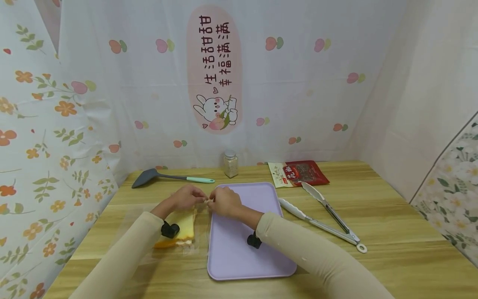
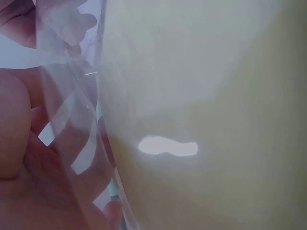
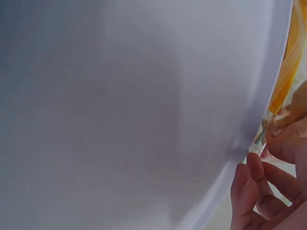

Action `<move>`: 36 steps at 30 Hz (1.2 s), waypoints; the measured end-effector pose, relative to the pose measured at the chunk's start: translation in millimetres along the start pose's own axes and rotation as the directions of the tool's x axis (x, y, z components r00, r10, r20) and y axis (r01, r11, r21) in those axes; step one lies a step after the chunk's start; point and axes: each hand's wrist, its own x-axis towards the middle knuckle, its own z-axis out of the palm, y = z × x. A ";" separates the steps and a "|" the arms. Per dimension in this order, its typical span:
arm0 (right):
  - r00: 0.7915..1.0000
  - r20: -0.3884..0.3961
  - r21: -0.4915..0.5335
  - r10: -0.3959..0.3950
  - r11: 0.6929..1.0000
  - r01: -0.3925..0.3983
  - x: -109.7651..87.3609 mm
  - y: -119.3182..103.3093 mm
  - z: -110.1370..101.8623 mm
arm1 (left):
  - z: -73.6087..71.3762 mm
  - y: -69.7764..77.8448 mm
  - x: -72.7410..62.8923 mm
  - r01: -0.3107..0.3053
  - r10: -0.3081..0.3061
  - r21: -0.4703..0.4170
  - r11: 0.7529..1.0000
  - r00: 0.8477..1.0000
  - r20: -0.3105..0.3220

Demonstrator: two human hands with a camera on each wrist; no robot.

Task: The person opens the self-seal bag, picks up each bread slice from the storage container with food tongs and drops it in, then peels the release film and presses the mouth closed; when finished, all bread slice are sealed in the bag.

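Observation:
My left hand (image 1: 186,197) and right hand (image 1: 225,202) meet at the left edge of the lilac tray (image 1: 239,259), fingertips close together. Between thumb and fingers each one pinches a gathered bit of a clear plastic bag (image 2: 57,62). That film runs across the left hand in the left wrist view. Inside the bag, flat on the table left of the tray, lies a yellow sponge-like slab (image 1: 186,224) with browned orange edges. My left forearm hides part of it. The right hand reaches over the tray's far left part, its other fingers curled.
A grey turner (image 1: 147,178) with a mint handle lies at the back left. Behind the tray stands a small lidded jar (image 1: 230,166). At the back right is a red spice packet (image 1: 315,172), with spread metal tongs (image 1: 325,226) in front of it on the wooden table (image 1: 403,241).

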 end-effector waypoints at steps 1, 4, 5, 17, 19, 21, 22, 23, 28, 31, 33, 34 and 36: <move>1.000 -0.003 0.007 0.002 1.000 -0.002 0.4 0.5 0.6 | 0.0 -0.1 -0.1 -0.001 0.001 -0.001 1.000 1.000 0.001; 1.000 -0.013 0.026 0.005 1.000 -0.005 1.7 1.5 2.4 | 0.0 0.3 -0.5 -0.001 0.001 -0.005 1.000 1.000 0.001; 1.000 -0.015 0.032 0.005 0.999 -0.005 1.9 1.7 2.8 | -0.1 0.5 -0.6 -0.005 0.005 -0.007 1.000 1.000 0.002; 1.000 -0.013 0.051 0.003 0.999 -0.002 1.8 -2.9 3.3 | 1.6 -2.2 0.7 -0.080 0.083 -0.070 0.994 0.995 0.050; 1.000 -0.020 0.055 -0.004 0.998 0.005 1.8 -3.4 3.0 | 0.8 -2.1 0.3 -0.087 0.091 -0.073 0.994 0.994 0.054; 1.000 -0.018 0.062 -0.009 0.998 0.010 2.1 -3.9 2.6 | 0.0 -1.9 -0.1 -0.087 0.091 -0.073 0.994 0.994 0.055; 1.000 -0.015 0.067 -0.011 0.998 0.012 2.3 -3.8 2.8 | -0.4 -1.7 -0.5 -0.092 0.096 -0.068 0.993 0.994 0.060; 1.000 -0.013 0.072 -0.014 0.997 0.015 2.3 -3.8 2.9 | -0.6 -1.5 -0.7 -0.090 0.094 -0.067 0.994 0.994 0.062; 1.000 -0.017 0.088 -0.014 0.996 0.015 3.1 -2.8 3.7 | -1.0 -0.4 -2.1 -0.100 0.105 -0.067 0.993 0.992 0.066; 1.000 -0.022 0.084 -0.012 0.996 0.014 3.9 -2.6 4.2 | -1.1 0.2 -2.5 -0.100 0.105 -0.070 0.993 0.993 0.061; 1.000 -0.028 0.074 -0.014 0.997 0.016 4.4 -3.1 4.2 | -1.2 0.5 -2.5 -0.099 0.103 -0.066 0.993 0.993 0.057; 1.000 -0.026 0.069 -0.015 0.997 0.017 4.4 -3.7 4.0 | -1.3 0.7 -2.5 -0.098 0.101 -0.065 0.993 0.993 0.055; 1.000 -0.025 0.057 -0.018 0.998 0.020 4.6 -4.9 3.9 | -1.4 0.9 -2.2 -0.097 0.100 -0.061 0.993 0.994 0.051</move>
